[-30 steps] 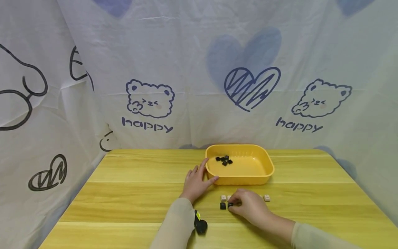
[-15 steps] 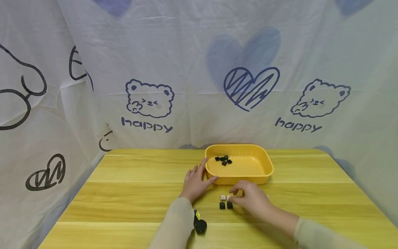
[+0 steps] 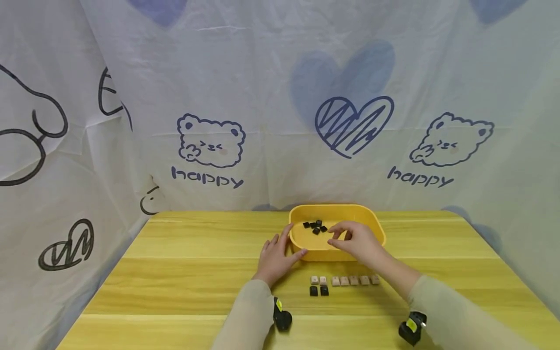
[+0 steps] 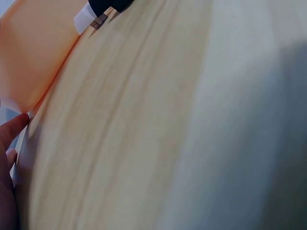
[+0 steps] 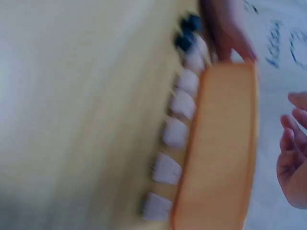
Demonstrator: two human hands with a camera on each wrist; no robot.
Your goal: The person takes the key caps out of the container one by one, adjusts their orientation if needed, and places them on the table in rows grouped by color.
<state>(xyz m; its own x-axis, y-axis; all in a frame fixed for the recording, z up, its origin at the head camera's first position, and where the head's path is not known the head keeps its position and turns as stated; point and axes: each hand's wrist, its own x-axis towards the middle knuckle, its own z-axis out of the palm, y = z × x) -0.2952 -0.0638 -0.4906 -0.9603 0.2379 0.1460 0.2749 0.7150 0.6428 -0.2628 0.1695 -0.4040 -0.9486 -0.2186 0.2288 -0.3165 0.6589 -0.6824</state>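
My left hand (image 3: 273, 257) touches the left front corner of a yellow plastic tray (image 3: 341, 254), thumb at the front wall and index finger at the left rim. Over the tray's front part hovers my right hand (image 3: 358, 240), thumb and index finger apart with nothing seen between them. Inside the tray, several black keycaps (image 3: 316, 231) lie loose at the left. In front of it runs a row of white keycaps (image 3: 344, 281), with a gap after the second. Two black keycaps (image 3: 319, 290) sit just below the row's left end. The right wrist view shows the white keycaps (image 5: 175, 132) blurred.
The tray stands near the back edge of a wood-grained table (image 3: 188, 282). Behind it hangs a white printed cloth (image 3: 280, 160). Black wrist devices show by the left sleeve (image 3: 250, 311) and the right sleeve (image 3: 455, 311).
My right hand has let go of the second black keycap, leaving it beside the first, and has moved up and back over the tray. The left hand has stayed at the tray.
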